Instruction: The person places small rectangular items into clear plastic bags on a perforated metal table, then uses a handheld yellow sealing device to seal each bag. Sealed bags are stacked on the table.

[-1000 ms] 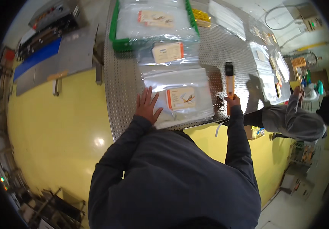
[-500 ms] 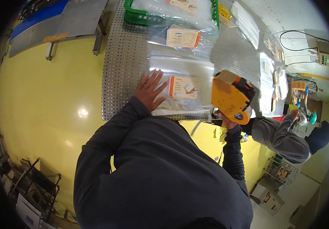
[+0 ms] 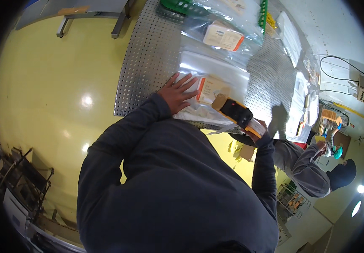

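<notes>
My left hand (image 3: 177, 93) lies flat with fingers spread on the left part of a clear plastic bag (image 3: 215, 66). The bag rests near the front edge of the perforated metal table (image 3: 142, 67) and carries a cream label with an orange stripe (image 3: 207, 89). In my right hand (image 3: 258, 130) is a yellow-and-black handheld device (image 3: 237, 112), gripped at its near right end. The device's tan front end hangs over the label's lower right part and hides it. I cannot tell whether it touches the bag.
Beyond lies another labelled clear bag (image 3: 223, 36), by a green basket (image 3: 263, 17) holding more plastic bags. White stacks of packaging (image 3: 296, 99) line the table's right side. A co-worker in grey (image 3: 302, 168) stands at the right. A metal table (image 3: 97, 9) is at far left.
My right hand has swung the device leftward from beside the bag to over its label, and the device has turned. My left hand stays on the bag. The view has shifted.
</notes>
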Demonstrator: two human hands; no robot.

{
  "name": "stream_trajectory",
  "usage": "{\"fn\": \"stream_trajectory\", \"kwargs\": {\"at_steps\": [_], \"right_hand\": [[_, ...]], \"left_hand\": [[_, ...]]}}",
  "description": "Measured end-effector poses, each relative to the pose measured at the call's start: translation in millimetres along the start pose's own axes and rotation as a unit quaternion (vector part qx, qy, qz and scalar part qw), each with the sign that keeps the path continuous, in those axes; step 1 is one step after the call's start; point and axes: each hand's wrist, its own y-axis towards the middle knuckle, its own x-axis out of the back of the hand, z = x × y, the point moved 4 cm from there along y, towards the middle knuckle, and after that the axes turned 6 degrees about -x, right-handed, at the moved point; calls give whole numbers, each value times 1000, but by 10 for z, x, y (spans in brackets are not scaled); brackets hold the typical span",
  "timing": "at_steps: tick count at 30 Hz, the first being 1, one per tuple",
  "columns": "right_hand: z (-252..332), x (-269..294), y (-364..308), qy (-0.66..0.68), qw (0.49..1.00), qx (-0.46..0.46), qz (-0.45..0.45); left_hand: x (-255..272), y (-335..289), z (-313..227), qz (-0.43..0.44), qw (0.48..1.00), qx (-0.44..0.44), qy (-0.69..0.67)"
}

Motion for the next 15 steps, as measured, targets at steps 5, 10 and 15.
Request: {"fn": "stream_trajectory", "kwargs": {"at_steps": [5,10,15], "right_hand": [[-102,-52,109,-44,991,-73,104],[-382,-99,155,-111,991,-32,73],[-705,-164,201,-86,990,-49,98]], "left_hand": [[28,-22,-6,-16,1000,-6,-20],[20,-17,2,-7,1000,-6,-14],[31,-7,-2,-17,1000,-10,-15]]}}
